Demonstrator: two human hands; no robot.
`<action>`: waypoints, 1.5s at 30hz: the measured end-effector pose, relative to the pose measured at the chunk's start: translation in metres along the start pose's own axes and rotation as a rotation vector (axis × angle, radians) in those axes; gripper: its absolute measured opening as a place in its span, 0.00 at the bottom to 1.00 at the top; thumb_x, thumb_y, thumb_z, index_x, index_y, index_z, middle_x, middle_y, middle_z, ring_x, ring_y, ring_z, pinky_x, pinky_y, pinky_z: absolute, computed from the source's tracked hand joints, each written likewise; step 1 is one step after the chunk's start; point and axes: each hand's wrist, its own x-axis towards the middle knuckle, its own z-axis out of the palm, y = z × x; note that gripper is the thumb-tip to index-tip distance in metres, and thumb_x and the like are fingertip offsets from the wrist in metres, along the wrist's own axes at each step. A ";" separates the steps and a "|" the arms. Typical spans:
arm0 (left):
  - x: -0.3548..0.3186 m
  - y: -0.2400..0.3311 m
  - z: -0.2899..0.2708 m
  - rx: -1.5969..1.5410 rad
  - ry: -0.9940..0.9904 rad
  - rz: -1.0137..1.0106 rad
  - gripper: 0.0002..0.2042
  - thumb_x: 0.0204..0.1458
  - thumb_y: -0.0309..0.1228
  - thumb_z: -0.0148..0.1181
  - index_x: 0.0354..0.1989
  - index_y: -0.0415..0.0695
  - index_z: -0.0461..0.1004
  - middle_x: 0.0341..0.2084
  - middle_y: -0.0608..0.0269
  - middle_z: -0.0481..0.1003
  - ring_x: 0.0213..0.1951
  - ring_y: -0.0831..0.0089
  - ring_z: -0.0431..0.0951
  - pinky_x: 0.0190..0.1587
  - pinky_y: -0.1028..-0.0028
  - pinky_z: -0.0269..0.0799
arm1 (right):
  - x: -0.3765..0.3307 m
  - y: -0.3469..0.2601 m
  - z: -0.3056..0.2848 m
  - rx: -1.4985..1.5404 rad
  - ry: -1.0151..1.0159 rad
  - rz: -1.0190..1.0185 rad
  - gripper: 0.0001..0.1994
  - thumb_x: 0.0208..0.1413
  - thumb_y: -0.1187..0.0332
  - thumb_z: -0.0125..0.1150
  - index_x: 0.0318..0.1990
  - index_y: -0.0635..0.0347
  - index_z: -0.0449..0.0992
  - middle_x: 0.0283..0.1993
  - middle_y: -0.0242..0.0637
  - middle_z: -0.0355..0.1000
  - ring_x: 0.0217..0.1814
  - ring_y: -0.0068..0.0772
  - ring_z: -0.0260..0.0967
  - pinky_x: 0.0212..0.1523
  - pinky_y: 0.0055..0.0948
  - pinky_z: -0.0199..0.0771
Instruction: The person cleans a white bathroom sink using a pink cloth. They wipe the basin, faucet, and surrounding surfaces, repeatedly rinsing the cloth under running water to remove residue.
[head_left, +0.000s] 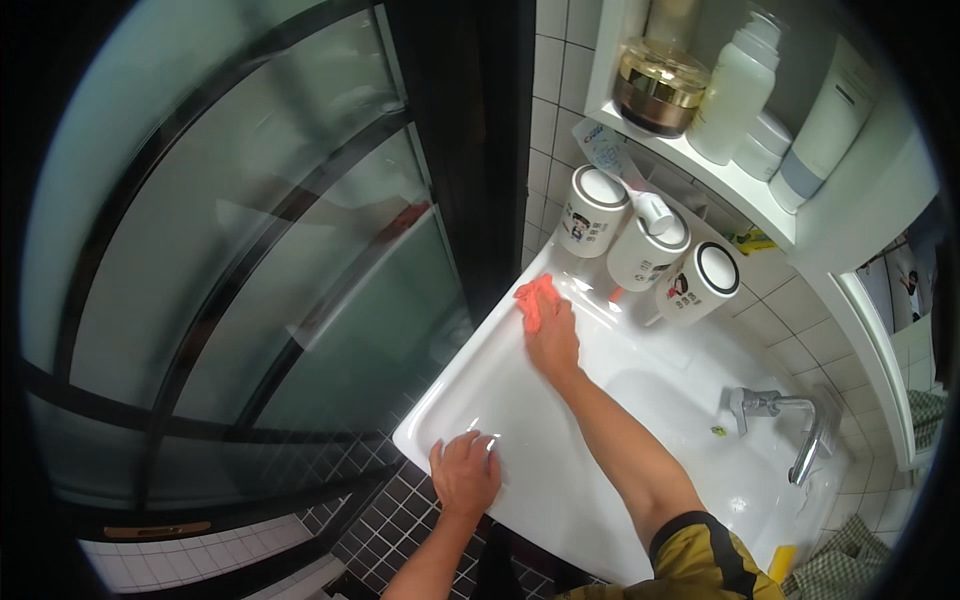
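My right hand (555, 340) presses an orange-pink cloth (536, 302) onto the far left corner of a white washbasin (520, 420), its fingers closed over the cloth. My left hand (467, 477) rests on the basin's near left edge, fingers spread and holding nothing. Just beyond the cloth, three white cups with printed figures are lined up along the back: a left cup (592, 215), a middle cup (640, 258) and a right cup (698, 285). A toothpaste tube (605, 150) stands slanted behind the left and middle cups.
A chrome faucet (790, 410) rises at the basin's right. Above the cups, a white shelf (700, 165) holds a brown jar (660, 88), a pump bottle (735, 90) and a tube (825, 130). A glass door (300, 220) with dark frames stands at left. A checked cloth (845, 565) hangs lower right.
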 end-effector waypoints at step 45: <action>-0.001 0.003 0.004 -0.017 0.108 0.003 0.06 0.39 0.23 0.62 0.28 0.47 0.77 0.27 0.65 0.77 0.34 0.63 0.76 0.45 0.65 0.66 | -0.006 0.055 -0.094 -0.325 -0.312 0.220 0.38 0.53 0.56 0.54 0.70 0.50 0.48 0.64 0.54 0.56 0.54 0.51 0.71 0.51 0.43 0.73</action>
